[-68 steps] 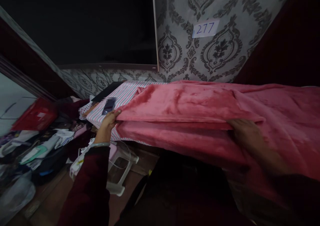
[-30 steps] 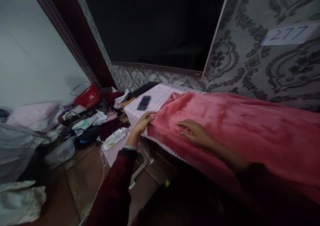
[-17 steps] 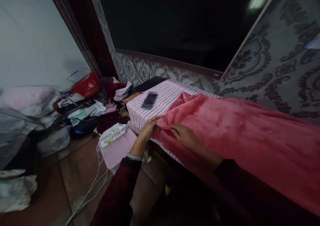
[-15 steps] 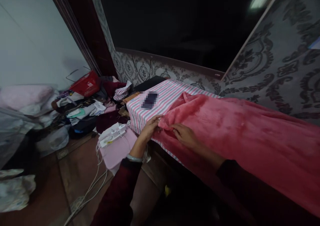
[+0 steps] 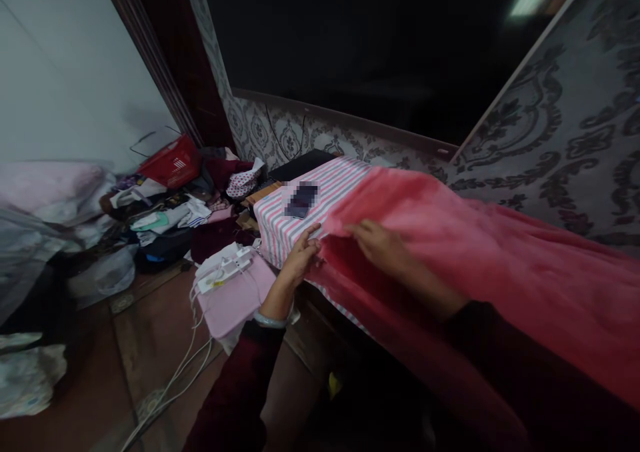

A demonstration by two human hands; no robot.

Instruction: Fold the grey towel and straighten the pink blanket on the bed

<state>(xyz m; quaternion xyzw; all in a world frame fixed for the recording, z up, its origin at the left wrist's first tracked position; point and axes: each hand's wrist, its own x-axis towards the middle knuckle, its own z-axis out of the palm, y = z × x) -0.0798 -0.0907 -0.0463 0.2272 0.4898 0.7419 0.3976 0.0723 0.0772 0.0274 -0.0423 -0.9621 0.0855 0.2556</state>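
Note:
A plush pink-red blanket (image 5: 480, 259) lies over a pink, grey and white striped cloth (image 5: 340, 175) on a long, low piece of furniture. My right hand (image 5: 380, 245) pinches the blanket's upper layer near its left end and holds it raised, with a dark red fold open beneath. At the lower layer's corner is my left hand (image 5: 303, 255), its index finger stretched out and its other fingers curled at the fabric edge. Beyond the left fingers, a dark phone-like object (image 5: 301, 202), partly pixelated, rests on the striped cloth.
A white power strip (image 5: 225, 272) sits on a pink box-like surface (image 5: 237, 309), its cables trailing to the floor. Left of it are heaped clothes (image 5: 175, 222) and a red basket (image 5: 173, 162). A large dark television (image 5: 350, 45) hangs above the striped cloth.
My right hand has lifted the blanket's upper layer, opening the fold below it and covering more striped cloth at the back. My left hand has stayed near the corner, its index finger now extended.

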